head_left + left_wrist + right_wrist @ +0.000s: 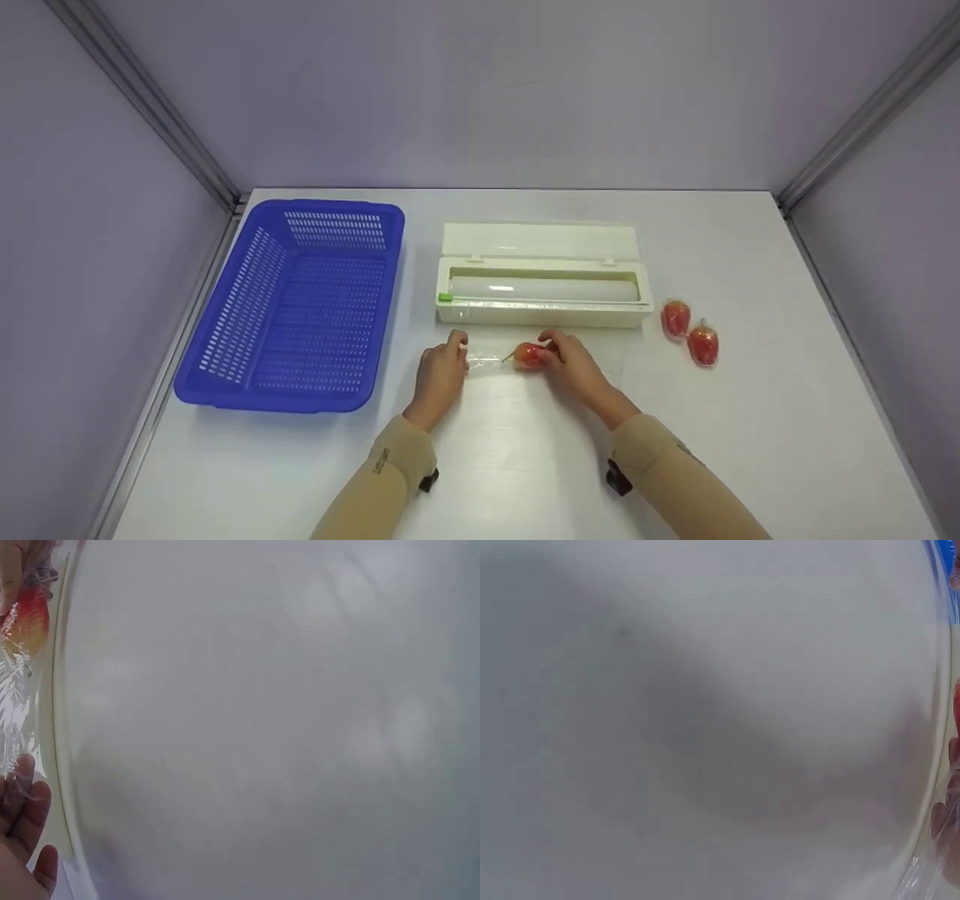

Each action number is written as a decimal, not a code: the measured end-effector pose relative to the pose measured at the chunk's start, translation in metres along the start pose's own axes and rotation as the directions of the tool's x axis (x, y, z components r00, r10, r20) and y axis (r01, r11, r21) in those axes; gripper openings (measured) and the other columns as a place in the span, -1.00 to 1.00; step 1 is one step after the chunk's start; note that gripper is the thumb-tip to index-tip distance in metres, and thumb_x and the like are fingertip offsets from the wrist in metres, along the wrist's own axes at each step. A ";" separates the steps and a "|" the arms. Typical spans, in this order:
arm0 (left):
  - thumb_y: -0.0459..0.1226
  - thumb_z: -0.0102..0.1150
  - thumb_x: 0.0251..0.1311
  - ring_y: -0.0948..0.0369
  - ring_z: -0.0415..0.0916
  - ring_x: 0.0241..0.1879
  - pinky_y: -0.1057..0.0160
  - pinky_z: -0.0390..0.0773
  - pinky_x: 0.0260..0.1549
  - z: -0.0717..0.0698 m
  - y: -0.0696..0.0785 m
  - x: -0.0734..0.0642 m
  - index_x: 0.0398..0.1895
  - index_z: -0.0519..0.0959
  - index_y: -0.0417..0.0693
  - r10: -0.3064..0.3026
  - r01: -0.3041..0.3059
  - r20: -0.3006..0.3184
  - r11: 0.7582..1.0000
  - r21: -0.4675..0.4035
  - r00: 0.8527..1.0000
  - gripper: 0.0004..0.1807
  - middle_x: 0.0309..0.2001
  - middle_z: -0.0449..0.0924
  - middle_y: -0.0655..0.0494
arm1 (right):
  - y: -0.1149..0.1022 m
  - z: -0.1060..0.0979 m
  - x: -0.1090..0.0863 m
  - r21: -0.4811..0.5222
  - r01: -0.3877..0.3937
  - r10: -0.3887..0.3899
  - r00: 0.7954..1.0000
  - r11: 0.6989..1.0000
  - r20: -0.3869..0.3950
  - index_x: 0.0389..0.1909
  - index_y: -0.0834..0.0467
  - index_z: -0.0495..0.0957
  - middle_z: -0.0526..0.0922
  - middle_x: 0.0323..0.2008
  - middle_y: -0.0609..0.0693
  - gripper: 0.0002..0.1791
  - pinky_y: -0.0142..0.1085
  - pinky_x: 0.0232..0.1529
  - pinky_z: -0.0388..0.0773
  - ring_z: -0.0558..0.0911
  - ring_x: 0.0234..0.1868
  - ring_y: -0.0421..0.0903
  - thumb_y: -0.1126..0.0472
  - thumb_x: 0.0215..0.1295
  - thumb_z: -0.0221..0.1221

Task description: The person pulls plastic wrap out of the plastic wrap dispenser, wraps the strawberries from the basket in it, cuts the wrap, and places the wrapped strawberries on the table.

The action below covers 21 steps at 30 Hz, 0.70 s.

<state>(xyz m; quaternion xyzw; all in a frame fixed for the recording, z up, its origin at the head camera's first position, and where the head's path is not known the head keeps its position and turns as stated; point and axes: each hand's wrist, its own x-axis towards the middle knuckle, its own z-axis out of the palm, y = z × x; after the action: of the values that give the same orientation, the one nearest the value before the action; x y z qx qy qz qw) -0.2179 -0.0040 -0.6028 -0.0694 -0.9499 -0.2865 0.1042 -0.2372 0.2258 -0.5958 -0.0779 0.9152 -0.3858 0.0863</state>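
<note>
A small red-and-yellow pear-shaped fruit (529, 355) with a thin stem lies on its side in clear plastic wrap (486, 363). My right hand (577, 369) grips its right end with thumb and fingers, through the film. To the left, my left hand (441, 373) pinches the end of the wrap, which runs creased from the fruit to its fingertips. The left wrist view catches the fruit (28, 626) above and the left hand (22, 829) below, film at its fingertips. Only part of the right hand (946, 825) shows in the right wrist view.
Just behind the hands stands a white wrap dispenser (544, 315), lid raised, with a film roll (544, 289) and a green slider (445, 298). A blue plastic basket (386, 300) is at the left. Two wrapped red fruits (676, 319) lie at the right. Walls enclose the white table (795, 420).
</note>
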 end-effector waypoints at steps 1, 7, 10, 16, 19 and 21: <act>-0.39 0.09 0.15 0.13 0.55 -0.48 0.15 0.45 -0.27 0.000 0.000 0.001 -0.22 0.44 -0.01 0.021 -0.022 0.005 0.999 0.030 1.000 -0.84 -0.51 0.65 0.10 | 0.001 0.000 0.000 0.005 -0.003 0.003 1.000 1.000 -0.005 -0.06 0.14 0.44 0.56 -0.28 0.04 -0.74 -0.17 -0.10 0.43 0.47 -0.19 -0.07 0.17 0.26 0.12; -0.41 0.10 0.09 0.11 0.54 -0.48 0.19 0.43 -0.38 0.002 0.000 0.004 -0.28 0.49 -0.01 0.101 -0.104 0.028 0.987 0.124 0.994 -0.85 -0.46 0.66 0.09 | 0.003 0.000 0.002 -0.009 0.040 -0.040 0.999 0.999 -0.018 -0.10 0.10 0.42 0.54 -0.32 0.03 -0.80 -0.19 -0.14 0.41 0.45 -0.22 -0.08 0.17 0.28 0.08; -0.42 0.09 0.09 0.12 0.53 -0.46 0.20 0.44 -0.41 0.001 -0.002 0.005 -0.31 0.49 -0.03 0.122 -0.130 0.076 0.986 0.104 0.990 -0.87 -0.46 0.63 0.10 | 0.004 0.001 0.003 -0.032 0.061 -0.062 0.998 0.998 -0.032 -0.13 0.11 0.42 0.55 -0.31 0.03 -0.83 -0.18 -0.14 0.42 0.46 -0.23 -0.07 0.17 0.29 0.06; -0.29 0.07 0.21 0.11 0.54 -0.18 0.16 0.47 -0.18 0.000 -0.004 0.005 -0.12 0.52 -0.03 0.047 -0.067 0.251 0.995 0.072 0.967 -0.82 -0.19 0.64 0.09 | 0.002 0.002 0.005 -0.095 0.069 -0.075 0.995 0.993 -0.058 -0.18 0.12 0.46 0.59 -0.31 0.03 -0.87 -0.13 -0.13 0.45 0.49 -0.22 -0.04 0.21 0.29 0.08; -0.23 0.13 0.18 0.10 0.51 -0.11 0.14 0.44 -0.11 0.001 -0.004 0.003 -0.07 0.52 -0.05 0.036 -0.065 0.262 0.993 0.100 0.964 -0.75 -0.14 0.61 0.07 | 0.002 0.005 0.006 -0.143 0.098 -0.111 0.990 0.985 -0.088 -0.22 0.13 0.47 0.61 -0.33 0.03 -0.90 -0.12 -0.16 0.46 0.50 -0.26 -0.02 0.23 0.27 0.10; -0.28 0.17 0.13 0.10 0.50 -0.12 0.14 0.43 -0.12 0.003 -0.002 0.002 -0.10 0.53 -0.06 0.053 -0.086 0.230 0.987 0.133 0.972 -0.75 -0.18 0.59 0.07 | 0.001 0.007 0.006 -0.193 0.137 -0.160 0.981 0.972 -0.112 -0.26 0.13 0.47 0.62 -0.36 0.02 -0.92 -0.12 -0.19 0.47 0.52 -0.29 -0.01 0.22 0.26 0.11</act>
<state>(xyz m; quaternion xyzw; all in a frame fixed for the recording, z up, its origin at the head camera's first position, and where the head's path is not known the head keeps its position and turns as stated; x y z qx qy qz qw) -0.2206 -0.0045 -0.6058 -0.1272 -0.9705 -0.2048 0.0100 -0.2413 0.2203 -0.6017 -0.1291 0.9423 -0.3089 -0.0088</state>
